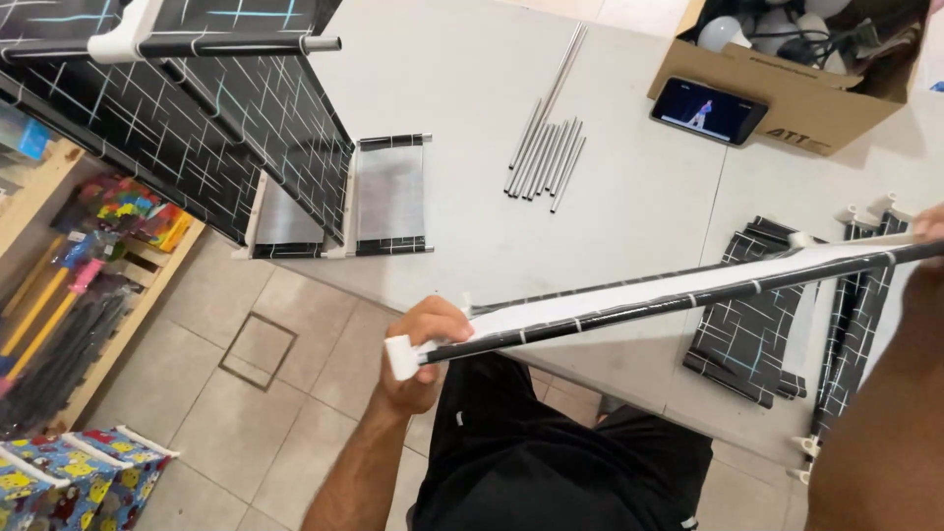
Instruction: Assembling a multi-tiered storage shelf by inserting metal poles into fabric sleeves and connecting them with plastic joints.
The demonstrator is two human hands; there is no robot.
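I hold a long shelf panel (678, 290) edge-on over the white table (462, 118): black fabric with a light line pattern, white underside, black rods along its edges. My left hand (423, 339) grips its near end beside a white plastic corner connector (401, 356). My right hand (929, 224) holds the far end at the frame's right edge; only part of that hand shows. My right forearm fills the lower right corner.
A partly built black fabric shelf rack (226, 108) stands at upper left. Several loose metal rods (546, 152) lie mid-table. Folded shelf panels (752, 339) lie at right. A phone (708, 110) leans on a cardboard box (796, 98). Wooden shelving with toys (88, 265) stands left.
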